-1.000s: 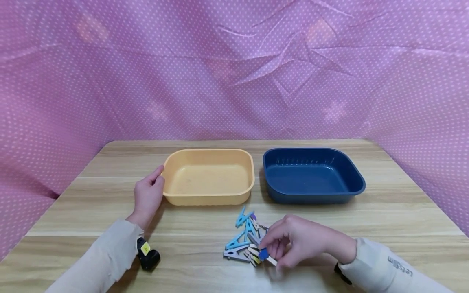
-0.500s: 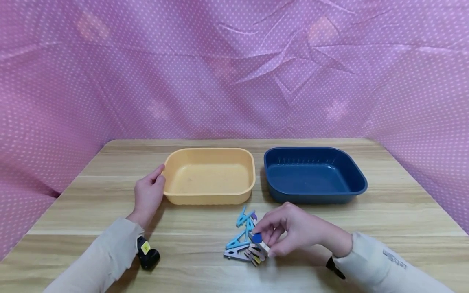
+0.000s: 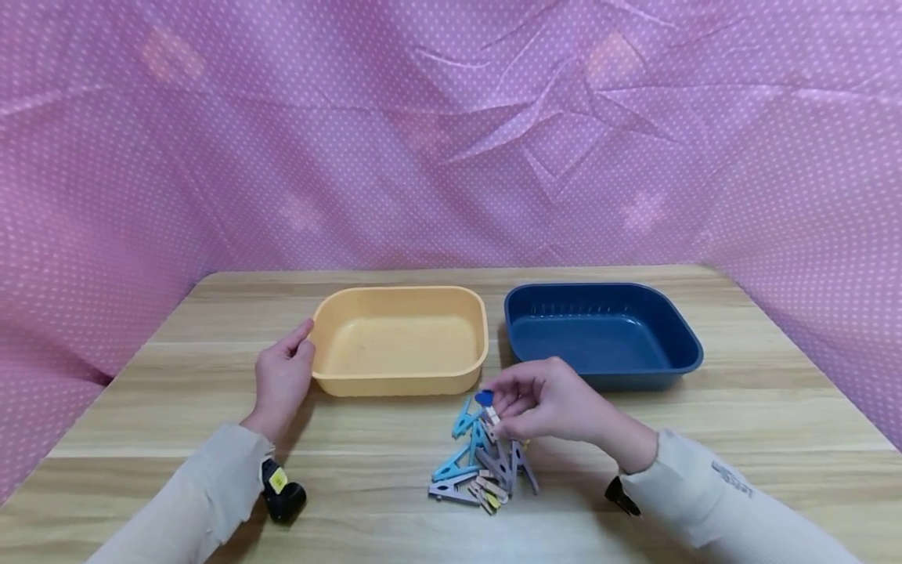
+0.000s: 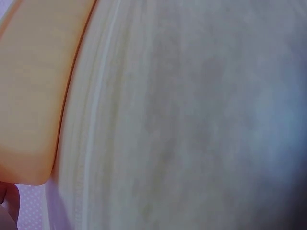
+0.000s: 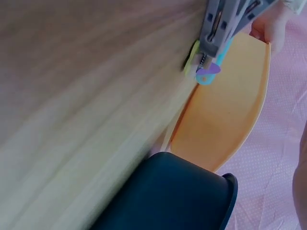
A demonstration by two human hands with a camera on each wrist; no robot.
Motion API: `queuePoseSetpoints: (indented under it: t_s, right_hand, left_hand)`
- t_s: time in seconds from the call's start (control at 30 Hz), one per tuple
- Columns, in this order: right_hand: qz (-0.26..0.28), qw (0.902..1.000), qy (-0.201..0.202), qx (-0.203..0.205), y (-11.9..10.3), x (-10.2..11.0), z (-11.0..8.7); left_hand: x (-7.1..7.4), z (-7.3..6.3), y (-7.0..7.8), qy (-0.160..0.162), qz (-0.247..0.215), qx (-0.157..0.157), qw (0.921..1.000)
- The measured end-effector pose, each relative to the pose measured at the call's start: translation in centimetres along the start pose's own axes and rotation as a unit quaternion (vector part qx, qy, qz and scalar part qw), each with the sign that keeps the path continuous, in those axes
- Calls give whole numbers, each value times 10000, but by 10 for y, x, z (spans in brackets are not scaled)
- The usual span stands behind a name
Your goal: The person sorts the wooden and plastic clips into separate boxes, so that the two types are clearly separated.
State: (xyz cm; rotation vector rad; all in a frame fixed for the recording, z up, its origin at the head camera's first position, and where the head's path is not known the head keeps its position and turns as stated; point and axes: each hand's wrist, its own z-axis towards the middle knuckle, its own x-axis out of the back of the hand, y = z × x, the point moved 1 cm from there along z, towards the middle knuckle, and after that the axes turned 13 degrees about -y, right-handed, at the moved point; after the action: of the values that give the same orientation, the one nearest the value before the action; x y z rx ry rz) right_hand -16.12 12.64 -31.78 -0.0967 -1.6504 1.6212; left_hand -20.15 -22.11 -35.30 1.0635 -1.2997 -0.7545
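Note:
My left hand (image 3: pixel 284 380) grips the left rim of the yellow basin (image 3: pixel 402 384), thumb at the upper edge. In the left wrist view, the fingertips show at the basin's corner. Over the clothespin pile, my right hand (image 3: pixel 560 399) pinches a small wooden clothespin with a blue decoration (image 3: pixel 484 398) between thumb and fingers. The pile below holds several light blue clothespins (image 3: pixel 451 470), grey clothespins (image 3: pixel 451 492) and small wooden clothespins (image 3: pixel 486 489). Part of the pile is hidden by the right hand.
A dark blue basin (image 3: pixel 599 337) stands right of the yellow one, with a narrow gap between them. Both sit on a wood-grain table (image 3: pixel 380 486). Pink dotted cloth (image 3: pixel 423 157) hangs behind and at the sides.
My right hand has lifted the blue-decorated clothespin away from the near side of the pile, moving forward and slightly left towards the basins. The left hand has stayed on the yellow basin.

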Motion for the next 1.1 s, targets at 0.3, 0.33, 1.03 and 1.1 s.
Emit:
queuePoseSetpoints:
  t_s: [0.3, 0.33, 1.03, 1.1]
  right_hand:
    - [229, 9917, 934, -850, -1, 6, 14]
    - [263, 9904, 1025, -889, -2, 6, 16]
    - [-277, 9605, 2688, -657, 1, 16, 56]
    - [-231, 9583, 2776, -632, 1, 15, 61]
  left_hand:
    - [0, 0, 0, 52, 24, -30, 10000]
    - [0, 0, 0, 61, 27, -26, 10000]
    - [-1, -1, 1, 27, 56, 111, 9999]
    - [-1, -1, 1, 3, 54, 169, 9998]
